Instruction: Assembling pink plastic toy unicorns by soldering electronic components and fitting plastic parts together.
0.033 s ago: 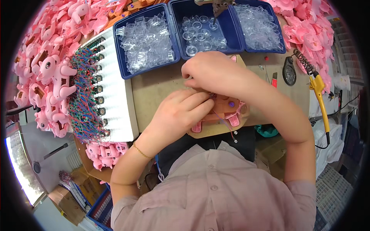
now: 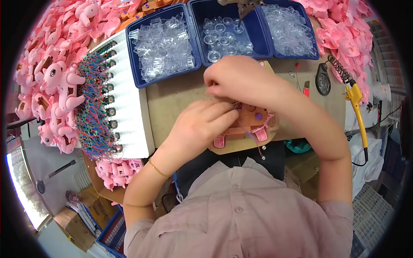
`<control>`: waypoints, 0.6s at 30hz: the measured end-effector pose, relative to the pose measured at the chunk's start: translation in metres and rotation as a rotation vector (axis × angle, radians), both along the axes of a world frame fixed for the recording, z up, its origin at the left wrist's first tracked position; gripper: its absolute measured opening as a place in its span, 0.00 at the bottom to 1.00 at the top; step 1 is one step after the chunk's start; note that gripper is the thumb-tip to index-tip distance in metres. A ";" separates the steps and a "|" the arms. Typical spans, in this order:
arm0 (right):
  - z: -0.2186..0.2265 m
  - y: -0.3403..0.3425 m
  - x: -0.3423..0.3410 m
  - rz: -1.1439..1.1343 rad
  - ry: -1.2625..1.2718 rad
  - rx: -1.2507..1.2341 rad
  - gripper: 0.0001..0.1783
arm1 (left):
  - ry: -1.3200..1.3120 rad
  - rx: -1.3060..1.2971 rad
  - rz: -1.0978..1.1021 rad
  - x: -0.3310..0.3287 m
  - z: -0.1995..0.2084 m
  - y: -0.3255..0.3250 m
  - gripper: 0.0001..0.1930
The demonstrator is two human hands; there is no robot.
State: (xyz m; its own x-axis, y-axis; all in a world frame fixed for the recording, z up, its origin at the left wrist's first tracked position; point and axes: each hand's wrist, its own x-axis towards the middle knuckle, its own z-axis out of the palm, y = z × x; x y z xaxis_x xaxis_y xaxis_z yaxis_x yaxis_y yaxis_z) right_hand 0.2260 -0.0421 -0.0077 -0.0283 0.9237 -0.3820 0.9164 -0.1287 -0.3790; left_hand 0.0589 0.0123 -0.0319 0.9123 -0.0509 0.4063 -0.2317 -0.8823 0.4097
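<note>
A pink toy shell [image 2: 258, 124] with an orange-brown inside lies open on a wooden work board [image 2: 172, 99] in front of me. My left hand [image 2: 198, 124] comes in from the lower left, its fingertips pinched on thin wires at the shell's left edge. My right hand [image 2: 236, 79] curls over the shell's far side and grips it from above. A thin wire [image 2: 259, 150] trails off the shell's near edge. The hands hide much of the shell's inside.
Three blue trays [image 2: 195, 38] of clear plastic parts stand at the back. A white foam block [image 2: 131, 107] with small motors and coloured wires sits left. Pink toy shells [image 2: 51, 81] are piled at the left and back right. A yellow soldering iron [image 2: 358, 107] rests at the right.
</note>
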 end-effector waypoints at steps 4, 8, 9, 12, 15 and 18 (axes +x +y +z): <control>-0.011 -0.046 0.016 -0.326 0.228 0.421 0.11 | 0.130 -0.452 0.191 -0.002 -0.008 -0.004 0.13; -0.026 -0.079 0.008 -0.373 0.017 0.609 0.11 | 0.239 -0.706 0.208 0.004 -0.006 0.004 0.08; -0.024 -0.081 0.007 -0.363 0.012 0.594 0.11 | 0.248 -0.716 0.246 0.006 -0.001 0.005 0.05; -0.025 -0.086 0.013 -0.293 0.094 0.612 0.10 | 0.319 -0.729 0.284 0.007 0.004 0.008 0.05; -0.026 -0.087 0.022 -0.210 0.076 0.624 0.09 | 0.417 -0.827 0.304 0.009 0.006 0.009 0.06; -0.021 -0.084 0.020 -0.218 0.029 0.663 0.09 | 0.444 -0.881 0.284 0.009 0.003 0.011 0.06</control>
